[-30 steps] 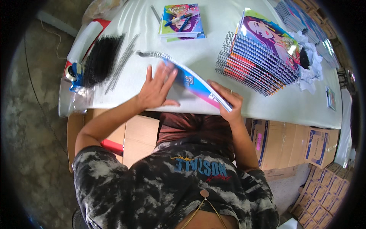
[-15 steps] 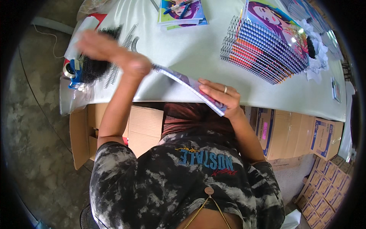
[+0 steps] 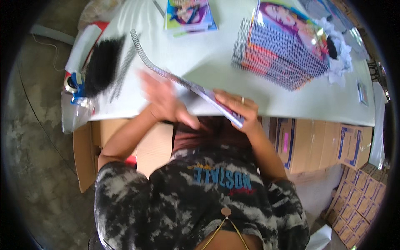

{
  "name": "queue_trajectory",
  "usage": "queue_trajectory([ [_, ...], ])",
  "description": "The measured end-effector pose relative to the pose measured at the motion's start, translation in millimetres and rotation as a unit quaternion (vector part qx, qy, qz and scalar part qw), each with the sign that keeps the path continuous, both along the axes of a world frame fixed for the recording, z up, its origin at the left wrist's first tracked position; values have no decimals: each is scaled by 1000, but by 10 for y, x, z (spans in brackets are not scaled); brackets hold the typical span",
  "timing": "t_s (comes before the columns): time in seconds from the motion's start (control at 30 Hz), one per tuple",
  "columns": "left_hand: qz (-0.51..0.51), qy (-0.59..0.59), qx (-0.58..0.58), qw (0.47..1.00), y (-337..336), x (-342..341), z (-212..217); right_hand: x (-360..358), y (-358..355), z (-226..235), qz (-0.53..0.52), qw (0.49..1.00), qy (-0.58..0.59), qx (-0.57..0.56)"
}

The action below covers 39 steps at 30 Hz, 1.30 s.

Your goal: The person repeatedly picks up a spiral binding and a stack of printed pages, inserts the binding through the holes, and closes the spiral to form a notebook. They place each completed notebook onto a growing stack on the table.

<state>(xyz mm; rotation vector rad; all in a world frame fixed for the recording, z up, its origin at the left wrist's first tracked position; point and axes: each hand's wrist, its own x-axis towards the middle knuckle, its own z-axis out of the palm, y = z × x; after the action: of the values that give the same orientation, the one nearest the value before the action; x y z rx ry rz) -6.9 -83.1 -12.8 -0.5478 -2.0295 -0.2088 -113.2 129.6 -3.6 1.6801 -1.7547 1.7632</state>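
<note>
My right hand (image 3: 237,109) grips the near corner of a thin notebook (image 3: 204,93) at the table's front edge, thumb side up, a ring on one finger. A long black spiral coil (image 3: 146,52) runs along the notebook's far edge and sticks out past it to the upper left. My left hand (image 3: 164,102) is blurred with motion, fingers spread, just left of the notebook and against its underside; it holds nothing that I can see.
White table (image 3: 208,54) carries a fanned stack of spiral notebooks (image 3: 279,50) at right, a colourful cover stack (image 3: 189,14) at the back, and a heap of black coils (image 3: 102,66) at left beside a blue tape dispenser (image 3: 77,83). Cardboard boxes (image 3: 316,141) stand under and around the table.
My left hand, which reached up to the coil heap half a second ago, has come back to the notebook. A coil now lies along the notebook's far edge. My right hand kept its grip.
</note>
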Motion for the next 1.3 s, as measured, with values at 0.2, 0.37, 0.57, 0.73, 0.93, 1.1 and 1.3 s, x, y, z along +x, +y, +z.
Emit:
queue_trajectory([
  [0.2, 8, -196, -7, 981, 162, 129, -466, 66, -72, -22, 16, 998, -53, -33],
  [0.37, 88, 99, -114, 985, 71, -119, -12, 68, -101, 61, 15, 1000, -22, -9],
  [0.57, -18, -49, -128, 990, 309, -98, 197, -90, -133, -41, -24, 998, -39, -39],
  [0.73, 37, 75, 143, 986, 44, -573, 399, 83, -206, 89, -9, 1000, -9, 1],
  [0.93, 48, -46, -96, 993, 266, -55, 25, 73, -154, 51, -9, 998, -63, 23],
  [1.1, 15, -187, 37, 982, 364, -125, -186, 54, -273, -60, -21, 997, -71, -5],
  [1.3, 13, -237, -21, 971, 396, -219, 356, 42, -377, 22, 0, 1000, 9, -9],
])
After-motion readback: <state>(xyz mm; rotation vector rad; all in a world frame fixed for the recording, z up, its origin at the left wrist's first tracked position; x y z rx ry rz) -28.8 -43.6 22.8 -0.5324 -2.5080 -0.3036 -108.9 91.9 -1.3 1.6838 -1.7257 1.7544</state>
